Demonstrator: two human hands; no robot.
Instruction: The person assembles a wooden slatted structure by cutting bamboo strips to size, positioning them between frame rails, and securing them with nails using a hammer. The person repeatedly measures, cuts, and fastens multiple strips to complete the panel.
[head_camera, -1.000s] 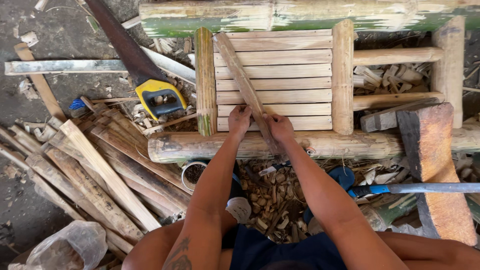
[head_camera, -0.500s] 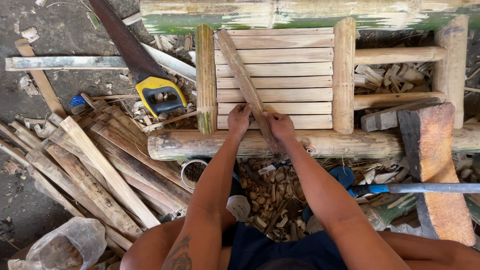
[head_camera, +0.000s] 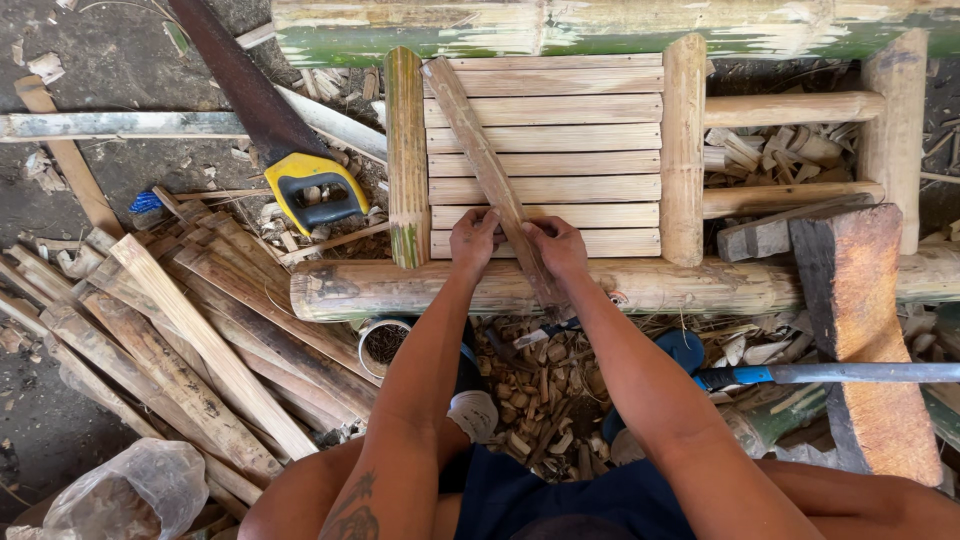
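A loose bamboo slat (head_camera: 488, 170) is laid diagonally across the slatted panel (head_camera: 545, 150), its long axis running from the near bamboo pole (head_camera: 640, 285) up-left to the far edge; flat, pale and fibrous, it is pinched near its lower end by the left hand (head_camera: 473, 240) and right hand (head_camera: 556, 246), fingers curled; a yellow-handled saw (head_camera: 285, 150) lies beyond-left.

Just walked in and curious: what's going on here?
A person holds a loose bamboo slat with both hands, left hand and right hand, laying it diagonally across a slatted bamboo frame. A yellow-handled handsaw lies to the left near a pile of split strips. A blue-handled tool rests at the right.
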